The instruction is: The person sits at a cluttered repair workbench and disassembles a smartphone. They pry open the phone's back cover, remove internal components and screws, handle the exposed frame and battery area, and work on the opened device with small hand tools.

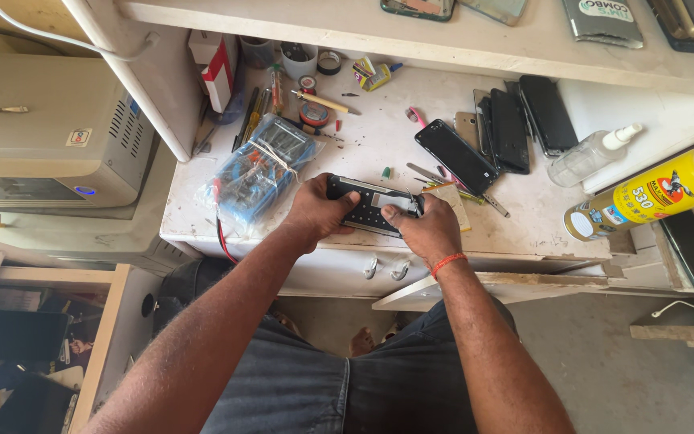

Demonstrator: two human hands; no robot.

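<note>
My left hand (317, 210) curls around the left end of an opened phone (369, 206), fingers wrapped over its top edge. My right hand (421, 229) pinches the phone's right end, thumb pressed on its face, forearm angled in from below. The phone lies at the table's (524, 225) front edge. Left of the phone sits a blue meter (260, 170); right of it, a yellow spray can (652, 193).

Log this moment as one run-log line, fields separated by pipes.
left hand: grips opened phone | right hand: pinches its right end | multimeter in plastic bag: left of hands | stacked phones: behind | spray can: right
</note>
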